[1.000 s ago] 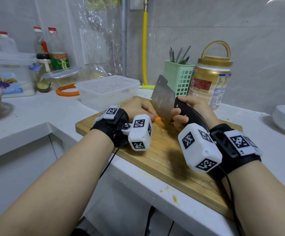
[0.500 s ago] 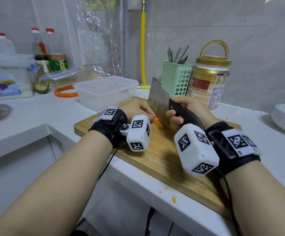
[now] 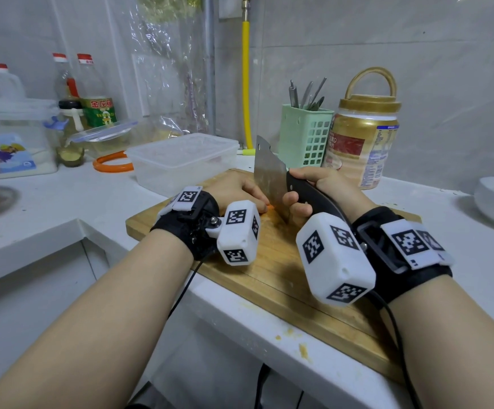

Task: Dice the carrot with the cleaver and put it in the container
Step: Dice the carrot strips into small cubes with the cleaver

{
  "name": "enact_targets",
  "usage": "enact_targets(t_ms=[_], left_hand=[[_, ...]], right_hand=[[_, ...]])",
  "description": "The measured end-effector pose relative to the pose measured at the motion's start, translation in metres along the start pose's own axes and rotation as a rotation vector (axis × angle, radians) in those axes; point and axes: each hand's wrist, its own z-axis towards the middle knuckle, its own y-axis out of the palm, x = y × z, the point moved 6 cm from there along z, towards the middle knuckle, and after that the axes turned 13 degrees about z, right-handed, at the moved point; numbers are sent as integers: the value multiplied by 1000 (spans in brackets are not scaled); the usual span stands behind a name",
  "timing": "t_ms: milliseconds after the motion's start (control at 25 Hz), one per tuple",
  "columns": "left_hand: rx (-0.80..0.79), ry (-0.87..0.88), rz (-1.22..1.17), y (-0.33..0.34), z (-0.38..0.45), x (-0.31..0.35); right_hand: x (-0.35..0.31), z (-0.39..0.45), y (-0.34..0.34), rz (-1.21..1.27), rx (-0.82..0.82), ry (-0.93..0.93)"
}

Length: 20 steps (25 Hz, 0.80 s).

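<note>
A rectangular wooden cutting board (image 3: 272, 278) is laid on the white counter and serves as the reference for everything else. Over its far middle, a broad steel cleaver with a black handle (image 3: 269, 180) is held upright, edge down at the board; the handle is wrapped by the curled fingers of the right hand (image 3: 318, 191). Just left of the blade, the left hand (image 3: 237, 191) is pressed down onto the board with its fingers bent over the orange carrot (image 3: 270, 206), of which only a small sliver is seen between fingertips and blade; whether the carrot is pinched or merely pressed cannot be told. Beyond the board's far left corner, a clear rectangular plastic container (image 3: 182, 162) is set, well within reach. Behind the board's far edge a pale green perforated utensil holder (image 3: 304, 135) is placed, with a gold-lidded plastic jar (image 3: 363, 143) just beside it. Black wrist straps carrying white marker blocks are worn on both wrists.
</note>
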Motion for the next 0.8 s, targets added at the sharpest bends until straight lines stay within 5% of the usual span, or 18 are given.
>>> enact_targets(t_ms=[800], left_hand=[[61,-10,-39,-7,-11,9]], right_hand=[[3,-6,0,84,-51,-51]])
